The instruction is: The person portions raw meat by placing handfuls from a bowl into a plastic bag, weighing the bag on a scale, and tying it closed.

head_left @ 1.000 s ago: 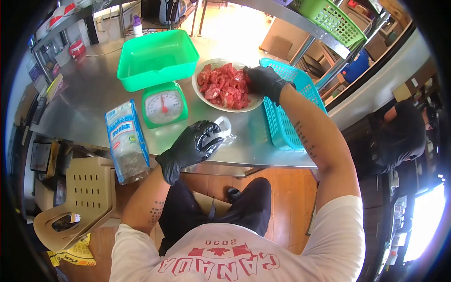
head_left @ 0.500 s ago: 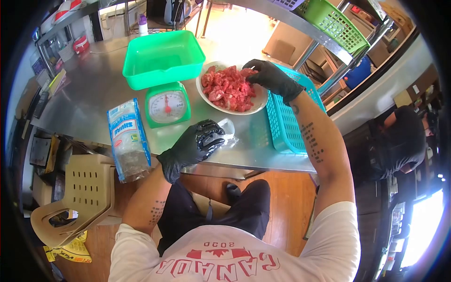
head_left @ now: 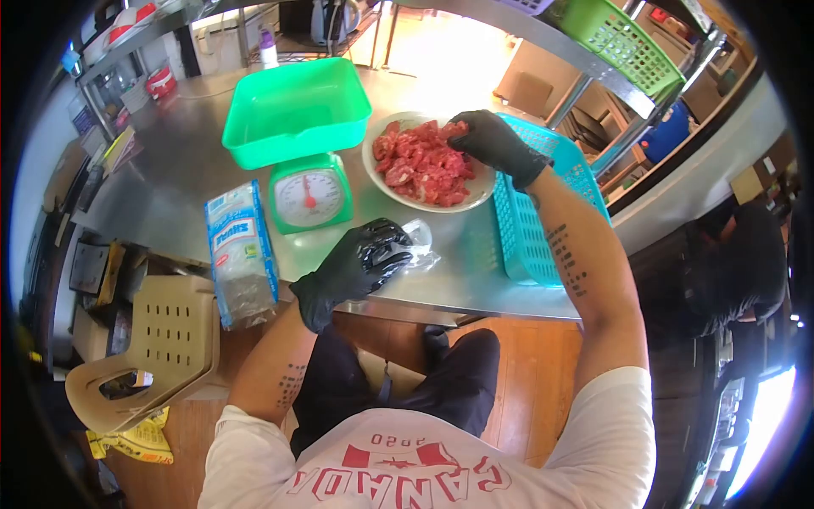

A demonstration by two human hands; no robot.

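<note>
My left hand (head_left: 373,254), in a black glove, is closed around a small clear plastic bag (head_left: 417,246) low over the steel table, in front of the scale. At the right rim of a white bowl (head_left: 374,176), my right hand (head_left: 493,144), also gloved in black, pinches a piece of red meat at the edge of the pile. Chunks of raw meat (head_left: 424,165) fill the bowl. The green kitchen scale (head_left: 310,197) stands left of the bowl, topped by a bright green tray (head_left: 292,148).
An ice bag packet (head_left: 241,254) lies at the table's front edge, left of the scale. The teal basket (head_left: 527,246) stands right of the bowl. Above hangs a steel shelf with a lime basket (head_left: 623,47). A beige chair (head_left: 174,322) is at lower left; another person (head_left: 738,263) is at right.
My right fingers have drawn closer together on the meat at the bowl's edge. My left hand keeps its hold on the clear bag. The whole view has shifted slightly.
</note>
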